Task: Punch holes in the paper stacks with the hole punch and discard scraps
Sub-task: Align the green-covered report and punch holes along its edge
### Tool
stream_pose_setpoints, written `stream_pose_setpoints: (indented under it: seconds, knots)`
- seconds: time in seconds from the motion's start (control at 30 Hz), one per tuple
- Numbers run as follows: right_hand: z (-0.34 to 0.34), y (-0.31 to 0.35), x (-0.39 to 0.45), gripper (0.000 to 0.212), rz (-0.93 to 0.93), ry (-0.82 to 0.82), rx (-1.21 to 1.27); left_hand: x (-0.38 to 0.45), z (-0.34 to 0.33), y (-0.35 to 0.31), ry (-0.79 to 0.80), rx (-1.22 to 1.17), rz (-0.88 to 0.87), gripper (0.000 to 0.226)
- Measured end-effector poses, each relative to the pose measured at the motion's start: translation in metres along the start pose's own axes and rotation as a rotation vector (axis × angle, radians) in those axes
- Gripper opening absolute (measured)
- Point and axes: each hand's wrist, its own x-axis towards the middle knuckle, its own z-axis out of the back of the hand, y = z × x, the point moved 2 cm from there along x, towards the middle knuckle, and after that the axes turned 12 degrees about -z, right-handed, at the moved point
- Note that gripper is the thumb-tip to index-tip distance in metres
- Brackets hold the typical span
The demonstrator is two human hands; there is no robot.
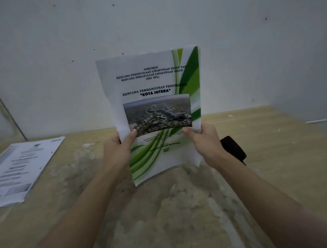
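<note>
We held the paper stack (153, 108) upright above the middle of the table (283, 161), cover facing us. Our left hand (118, 148) gripped its left edge, our right hand (204, 139) its right edge, thumbs on the cover. A black object (233, 149), perhaps the punch, lay just behind our right wrist. Another stack (16, 171) lay at the table's left edge.

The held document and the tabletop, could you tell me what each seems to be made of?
Held document: thin printed paper, matte; it bows and curls between both hands. Tabletop: looks like pale wood or plywood, with its coating worn to rough grey patches in the middle; uncertain.
</note>
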Motion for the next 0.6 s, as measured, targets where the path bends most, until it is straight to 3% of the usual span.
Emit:
stream_pose_setpoints:
  seconds: [0.2, 0.33, 0.43, 0.6]
  knots:
    - [-0.001, -0.008, 0.005, 0.016, -0.103, 0.054, 0.030, 0.002, 0.002, 0.002, 0.029, -0.001, 0.028, 0.017]
    - [-0.005, -0.007, 0.005, 0.049, -0.174, 0.126, 0.191, 0.004, 0.004, 0.003, 0.062, 0.024, 0.023, 0.015]
    - [-0.002, -0.005, 0.005, 0.023, -0.092, 0.119, 0.177, 0.004, 0.006, 0.004, 0.081, 0.024, 0.024, 0.015]
    - [0.006, -0.004, 0.008, 0.027, 0.106, -0.021, 0.070, 0.005, 0.007, 0.005, 0.107, 0.018, -0.018, 0.008]
